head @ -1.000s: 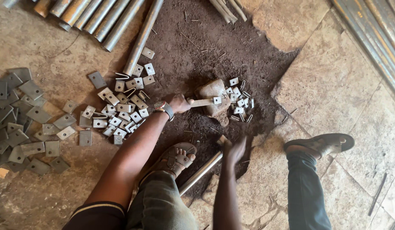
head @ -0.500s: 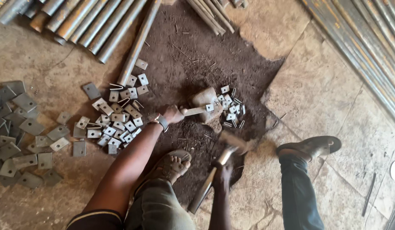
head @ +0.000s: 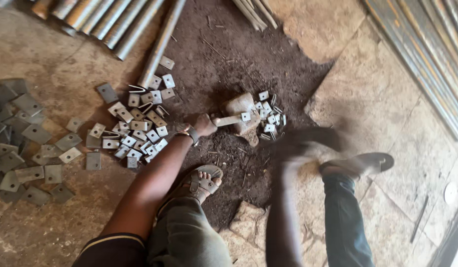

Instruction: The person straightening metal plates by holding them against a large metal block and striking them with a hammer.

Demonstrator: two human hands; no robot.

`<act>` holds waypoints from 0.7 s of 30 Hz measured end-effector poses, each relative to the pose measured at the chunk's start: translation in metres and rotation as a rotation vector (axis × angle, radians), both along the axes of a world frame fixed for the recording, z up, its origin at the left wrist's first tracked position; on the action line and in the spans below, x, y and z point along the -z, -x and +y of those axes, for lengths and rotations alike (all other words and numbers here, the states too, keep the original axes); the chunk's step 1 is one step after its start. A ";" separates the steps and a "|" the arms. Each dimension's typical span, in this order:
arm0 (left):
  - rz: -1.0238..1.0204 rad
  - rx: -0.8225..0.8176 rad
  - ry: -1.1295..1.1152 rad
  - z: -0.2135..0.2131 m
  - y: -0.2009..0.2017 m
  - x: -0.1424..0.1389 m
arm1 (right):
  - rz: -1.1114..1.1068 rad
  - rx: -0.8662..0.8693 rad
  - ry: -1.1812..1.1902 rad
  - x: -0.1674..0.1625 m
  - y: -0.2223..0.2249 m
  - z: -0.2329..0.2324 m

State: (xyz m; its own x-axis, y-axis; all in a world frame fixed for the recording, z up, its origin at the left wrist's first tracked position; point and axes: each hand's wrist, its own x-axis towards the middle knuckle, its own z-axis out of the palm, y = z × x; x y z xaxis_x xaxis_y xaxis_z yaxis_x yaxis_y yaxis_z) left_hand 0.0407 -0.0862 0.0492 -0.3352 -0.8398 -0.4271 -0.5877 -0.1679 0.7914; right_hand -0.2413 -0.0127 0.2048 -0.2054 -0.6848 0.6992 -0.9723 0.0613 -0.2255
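— Holding what, the left hand point(head: 205, 124)?
— Its grip is closed on a metal strip point(head: 228, 120), laid on the stone block point(head: 241, 110).
— The right hand point(head: 292, 148)?
— Blurred; grip unreadable, above the dirt floor point(head: 229, 59).

two hands point(head: 205, 124), two sandalled feet point(head: 201, 182)

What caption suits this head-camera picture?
Left hand steadies a metal strip on a block; the blurred right hand swings nearby.
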 end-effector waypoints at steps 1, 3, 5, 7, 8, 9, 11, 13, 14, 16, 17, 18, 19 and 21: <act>0.011 0.034 0.102 0.001 0.000 -0.001 | -0.196 -0.096 -0.276 0.037 -0.026 0.009; -0.147 0.040 -0.038 0.002 -0.001 -0.003 | -0.455 -0.161 -0.859 0.081 -0.053 0.026; -0.211 0.094 -0.046 0.002 -0.003 -0.006 | -0.424 -0.163 -0.621 0.080 -0.046 0.032; -0.150 0.143 -0.015 0.001 -0.006 -0.010 | -0.469 -0.153 -0.435 0.041 -0.015 0.025; -0.167 0.124 -0.049 0.001 -0.007 -0.012 | -0.587 -0.189 -0.370 0.018 0.000 0.018; -0.192 0.088 -0.083 0.000 -0.009 -0.014 | -0.709 -0.242 -0.306 -0.009 0.018 0.008; -0.270 0.085 -0.174 -0.001 -0.012 -0.017 | -0.706 -0.347 -0.114 -0.040 0.032 -0.010; -0.417 0.149 -0.226 -0.002 -0.014 -0.020 | -0.568 -0.359 0.159 -0.039 0.020 -0.021; -0.410 0.131 -0.236 -0.002 -0.014 -0.021 | -0.503 -0.338 0.217 -0.026 0.006 -0.022; -0.390 0.105 -0.245 -0.001 -0.015 -0.021 | -0.411 -0.240 0.151 0.011 -0.027 -0.014; -0.366 0.104 -0.224 0.000 -0.015 -0.021 | -0.385 -0.197 0.037 0.030 -0.043 -0.006; -0.338 0.106 -0.203 0.000 -0.014 -0.020 | -0.395 -0.186 -0.153 0.045 -0.055 0.002; -0.307 0.102 -0.188 0.001 -0.014 -0.020 | -0.484 -0.141 -0.526 0.053 -0.063 0.011; -0.267 0.112 -0.144 0.003 -0.013 -0.019 | -0.465 -0.168 -0.735 0.050 -0.065 0.023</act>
State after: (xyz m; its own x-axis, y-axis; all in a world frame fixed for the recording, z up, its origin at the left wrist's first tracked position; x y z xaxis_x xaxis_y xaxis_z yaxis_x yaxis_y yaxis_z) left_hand 0.0535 -0.0837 0.0682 -0.2824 -0.7285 -0.6241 -0.7924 -0.1896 0.5798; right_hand -0.1759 0.0104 0.1553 -0.2156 -0.9747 -0.0586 -0.8011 0.2109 -0.5602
